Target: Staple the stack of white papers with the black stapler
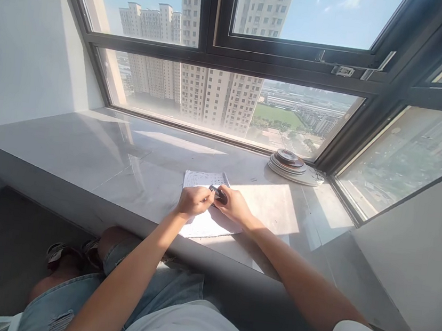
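Both hands meet above an open notebook or sheets of paper (209, 226) with handwriting on the far part. A small black object (220, 194) with light marks near its left end is between them; its exact kind is too small to make out. My right hand (235, 205) is closed around its right side. The fingers of my left hand (193, 201) are curled in and pinch at its left end. Beyond my right fingers, a thin pen-like stick (226, 179) lies at the paper's far right edge.
The paper lies near the front edge of a pale tiled window ledge (105, 156). Toward the right corner sits a stack of plate-like discs (287, 165). Dark-framed windows (257, 65) border the ledge, and a white wall (407, 253) stands at the right. My knees are below the ledge.
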`<state>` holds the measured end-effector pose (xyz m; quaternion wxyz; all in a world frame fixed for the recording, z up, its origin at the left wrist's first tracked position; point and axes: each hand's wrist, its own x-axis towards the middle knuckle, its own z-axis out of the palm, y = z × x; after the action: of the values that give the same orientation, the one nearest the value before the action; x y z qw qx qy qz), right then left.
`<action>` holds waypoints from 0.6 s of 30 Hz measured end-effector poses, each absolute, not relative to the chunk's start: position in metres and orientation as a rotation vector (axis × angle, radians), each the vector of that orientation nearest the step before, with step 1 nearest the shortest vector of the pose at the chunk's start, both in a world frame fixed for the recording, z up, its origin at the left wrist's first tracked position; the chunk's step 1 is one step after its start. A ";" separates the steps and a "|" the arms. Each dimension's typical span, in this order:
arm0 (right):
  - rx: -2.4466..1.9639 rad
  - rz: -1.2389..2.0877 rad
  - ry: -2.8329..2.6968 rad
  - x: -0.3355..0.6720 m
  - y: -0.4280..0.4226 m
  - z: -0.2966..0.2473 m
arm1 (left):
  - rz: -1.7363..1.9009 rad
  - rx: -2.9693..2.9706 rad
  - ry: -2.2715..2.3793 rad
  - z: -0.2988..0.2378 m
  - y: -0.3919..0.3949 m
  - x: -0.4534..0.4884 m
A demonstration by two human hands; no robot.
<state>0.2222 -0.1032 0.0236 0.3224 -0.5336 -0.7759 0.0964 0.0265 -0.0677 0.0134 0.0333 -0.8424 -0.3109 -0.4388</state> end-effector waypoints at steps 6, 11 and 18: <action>-1.611 0.412 -2.195 0.246 -0.103 0.046 | -1.272 -2.796 -1.035 0.016 -0.064 0.027; -1.906 0.519 -2.259 0.286 -0.111 0.071 | -1.125 -2.902 -1.113 0.013 -0.064 0.027; -2.148 0.805 -2.305 0.328 -0.112 0.082 | -0.966 -2.988 -1.131 0.004 -0.054 0.030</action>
<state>0.3276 -0.1116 0.0825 -0.0549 -0.6596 -0.7077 0.2471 0.0301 -0.0543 0.0044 -0.0981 -0.8909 -0.3371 -0.2880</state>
